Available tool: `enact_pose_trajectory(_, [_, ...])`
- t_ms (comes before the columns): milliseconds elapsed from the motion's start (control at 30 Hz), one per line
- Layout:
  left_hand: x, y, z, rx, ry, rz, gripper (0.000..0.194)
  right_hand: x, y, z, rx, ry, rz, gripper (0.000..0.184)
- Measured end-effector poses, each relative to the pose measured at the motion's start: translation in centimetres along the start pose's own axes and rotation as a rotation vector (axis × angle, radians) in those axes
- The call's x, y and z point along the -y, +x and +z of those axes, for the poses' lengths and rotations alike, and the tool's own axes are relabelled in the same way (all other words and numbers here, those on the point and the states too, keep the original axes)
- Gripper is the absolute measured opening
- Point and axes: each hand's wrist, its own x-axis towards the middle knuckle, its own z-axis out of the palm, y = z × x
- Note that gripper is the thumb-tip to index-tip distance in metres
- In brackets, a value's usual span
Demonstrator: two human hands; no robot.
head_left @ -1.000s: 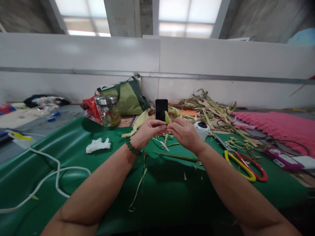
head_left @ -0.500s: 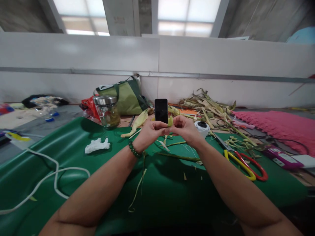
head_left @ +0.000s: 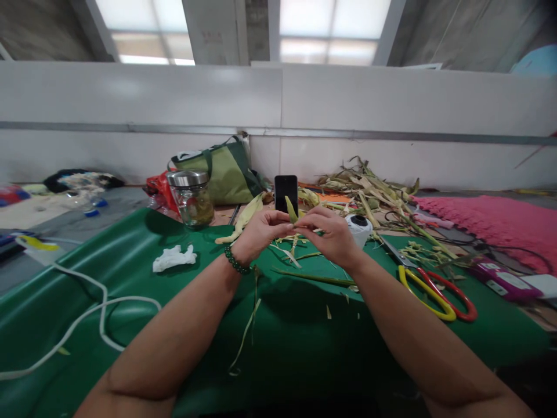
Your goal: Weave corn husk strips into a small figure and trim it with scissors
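Observation:
Between my fingertips stands a small green piece of corn husk (head_left: 290,210), its pointed tip up. My left hand (head_left: 263,232), with a green bead bracelet (head_left: 235,261) at the wrist, pinches its lower end. From the other side my right hand (head_left: 327,233) pinches the same piece, thumb and fingers closed on it. Just behind the hands a phone (head_left: 286,190) is propped upright. Beneath them, thin husk strips (head_left: 287,255) and a long green stalk (head_left: 313,277) lie on the green mat (head_left: 278,337).
Scissors (head_left: 435,290) with red and yellow handles lie at right, near a white spool-like object (head_left: 360,230). A lidded glass jar (head_left: 193,203), a green bag (head_left: 228,174) and white crumpled tissue (head_left: 174,259) are at left. Dried husks (head_left: 369,188) pile up behind; a white cable (head_left: 103,302) crosses the mat.
The husk piece has turned so that its longer pointed tip now shows upright. My right hand's fingers have shifted left and lie flatter over it.

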Motion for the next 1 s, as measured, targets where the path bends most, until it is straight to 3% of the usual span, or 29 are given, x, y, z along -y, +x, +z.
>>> enact_pose_trajectory(133, [-0.06, -0.03, -0.05, 0.053, 0.063, 0.047, 0.013, -0.42, -0.15, 0.11, 0.045, -0.159, -0.095, 0.01])
enact_pose_trajectory(267, [-0.34, -0.15, 0.02, 0.061, 0.088, 0.047, 0.011, -0.52, -0.16, 0.19, 0.033, -0.182, -0.128, 0.009])
enact_pose_trajectory(433, [-0.55, -0.3, 0.13, 0.048, 0.105, 0.042, 0.01, -0.43, -0.08, 0.09, 0.057, -0.181, -0.066, 0.008])
enact_pose_trajectory(800, [-0.45, -0.28, 0.69, 0.019, 0.26, 0.112, 0.008, -0.39, -0.06, -0.28, 0.264, -0.301, -0.027, 0.009])
enact_pose_trajectory(1000, [-0.34, -0.47, 0.81, 0.04, 0.32, 0.147, 0.011, -0.68, 0.01, -0.18, 0.271, -0.186, 0.071, 0.008])
